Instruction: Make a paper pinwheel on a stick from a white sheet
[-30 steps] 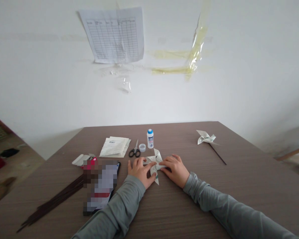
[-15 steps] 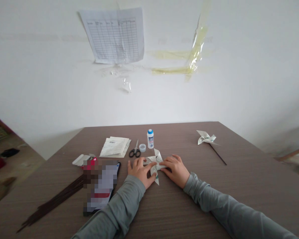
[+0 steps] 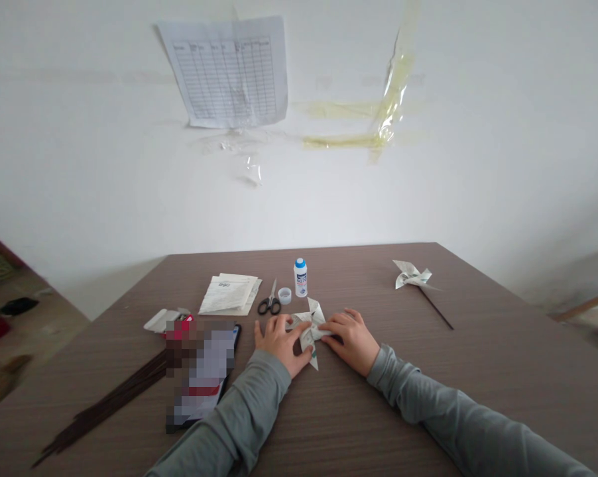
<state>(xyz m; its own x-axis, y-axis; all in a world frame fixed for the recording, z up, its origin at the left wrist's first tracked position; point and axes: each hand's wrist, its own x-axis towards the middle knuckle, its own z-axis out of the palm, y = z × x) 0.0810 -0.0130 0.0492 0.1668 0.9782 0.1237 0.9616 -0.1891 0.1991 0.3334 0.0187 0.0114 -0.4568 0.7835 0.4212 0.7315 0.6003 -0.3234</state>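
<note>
A paper pinwheel [image 3: 309, 339] made of printed paper lies on the table between my hands, its blades pointing outward. My left hand [image 3: 282, 344] grips its left side, thumb and fingers closed on the paper near the centre. From the right, my right hand [image 3: 351, 338] pinches another blade close to the middle. Fingers cover part of the centre. Just behind stand a white glue bottle with a blue cap [image 3: 300, 278] and a small clear round cap [image 3: 284, 295]. Black-handled scissors [image 3: 270, 303] lie beside that cap.
A finished-looking pinwheel on a dark stick [image 3: 412, 275] lies at the right. To the left are folded paper sheets [image 3: 229, 295], a red and white box [image 3: 172, 322], a bundle of dark sticks [image 3: 115, 397] and a phone [image 3: 207, 377]. A wall rises behind the table [image 3: 378, 411].
Almost nothing differs. My left fingertip has shifted very slightly on the pinwheel's centre; my right hand keeps its place.
</note>
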